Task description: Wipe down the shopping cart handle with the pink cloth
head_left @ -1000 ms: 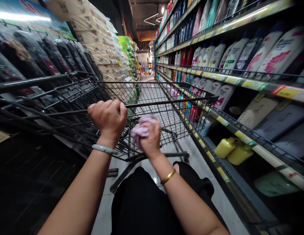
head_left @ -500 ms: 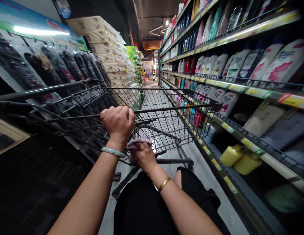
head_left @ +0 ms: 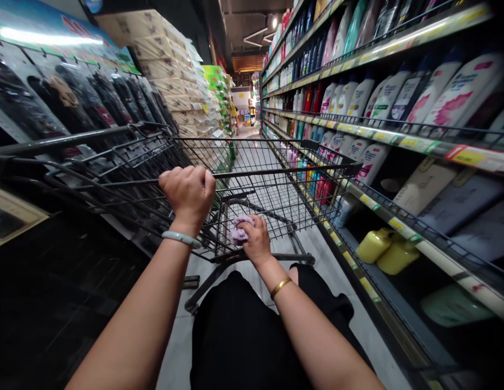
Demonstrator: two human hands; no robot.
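Note:
A dark wire shopping cart (head_left: 276, 172) stands across the aisle in front of me. My left hand (head_left: 187, 194), with a pale bangle at the wrist, is closed round the cart's upper bar. Lower down and to the right, my right hand (head_left: 257, 238) wears a gold bangle and grips a crumpled light purple cloth (head_left: 240, 230). The cloth is bunched between the fingers, close against the wire mesh at the cart's near side. Whether it touches the wires I cannot tell.
Shelves of bottles (head_left: 357, 103) line the right side, with yellow containers (head_left: 374, 245) low down. On the left hang packaged dark items (head_left: 93, 92) beside stacked packs (head_left: 166, 65). The tiled floor (head_left: 219, 346) runs along the aisle.
My right hand has moved up and to the right with the cloth, which is now more bunched. My left hand keeps its hold on the bar. The view has shifted slightly.

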